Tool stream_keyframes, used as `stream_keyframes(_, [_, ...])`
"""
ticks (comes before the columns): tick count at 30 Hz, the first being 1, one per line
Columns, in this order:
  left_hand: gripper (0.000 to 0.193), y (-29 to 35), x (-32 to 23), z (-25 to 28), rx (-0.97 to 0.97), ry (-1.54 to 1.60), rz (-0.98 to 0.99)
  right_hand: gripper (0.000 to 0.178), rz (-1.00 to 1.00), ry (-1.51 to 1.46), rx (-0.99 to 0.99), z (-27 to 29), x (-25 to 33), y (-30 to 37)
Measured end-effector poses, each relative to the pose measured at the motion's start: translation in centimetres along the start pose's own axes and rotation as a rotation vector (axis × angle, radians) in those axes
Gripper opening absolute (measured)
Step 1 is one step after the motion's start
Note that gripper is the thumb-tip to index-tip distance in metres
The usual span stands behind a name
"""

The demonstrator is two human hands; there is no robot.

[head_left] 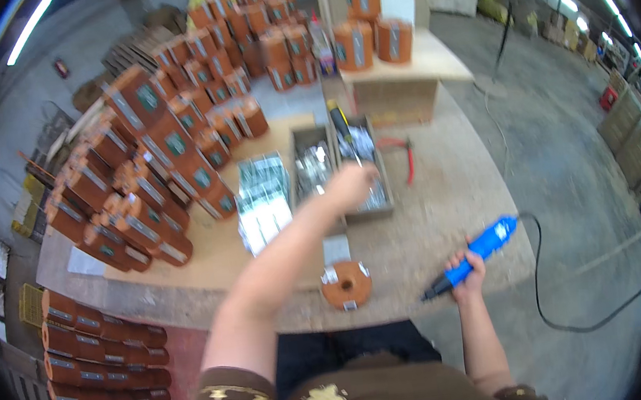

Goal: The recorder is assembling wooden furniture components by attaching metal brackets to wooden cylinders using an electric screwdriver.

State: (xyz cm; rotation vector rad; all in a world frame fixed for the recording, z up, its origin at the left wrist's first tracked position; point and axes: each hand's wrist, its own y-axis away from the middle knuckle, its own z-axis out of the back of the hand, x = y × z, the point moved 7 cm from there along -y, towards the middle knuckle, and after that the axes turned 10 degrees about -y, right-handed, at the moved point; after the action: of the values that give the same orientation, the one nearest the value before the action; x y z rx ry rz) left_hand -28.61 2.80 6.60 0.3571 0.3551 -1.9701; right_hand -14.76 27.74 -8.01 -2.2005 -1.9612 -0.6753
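Observation:
My right hand (pixel 467 274) is wrapped around a blue electric screwdriver (pixel 487 242) with a black nose that points left, low over the table's near right edge. My left hand (pixel 352 186) reaches over the right one of two long parts boxes, among small metal pieces (pixel 370 197); its fingers are blurred and partly hidden. Right in front of me a round orange-brown piece (pixel 347 294) with a centre hole lies flat, with small metal plates at its rim. A hand screwdriver (pixel 339 117) with a yellow and black handle rests in the right box.
Many orange-brown cylinders (pixel 203 180) are stacked on the table's left and back, more (pixel 105 367) at lower left. Label sheets (pixel 263 205) lie beside the left box (pixel 311 166). Red-handled pliers (pixel 409 162) lie right of the boxes. A black cord (pixel 545 286) trails off right.

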Motion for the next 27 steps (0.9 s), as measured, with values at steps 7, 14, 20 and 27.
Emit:
stream_keyframes(7, [0.021, -4.9, 1.6, -10.2, 0.322, -0.523, -0.102, 0.048, 0.053, -0.007, -0.052, 0.8, 1.3, 1.4])
stream_keyframes(14, [0.012, -5.4, 2.8, -9.2, 0.28, -0.404, -0.152, 0.048, 0.023, -0.013, -0.029, -0.1, 0.9, 0.5])
stream_keyframes(20, [0.011, -4.6, 2.0, -7.7, 0.29, -0.427, -0.151, 0.046, 0.047, -0.011, -0.024, -0.3, 0.4, 0.5])
stream_keyframes(27, [0.014, -4.8, 0.7, -8.4, 0.11, -0.457, -0.118, 0.049, 0.037, -0.032, -0.103, 2.0, 1.4, 1.0])
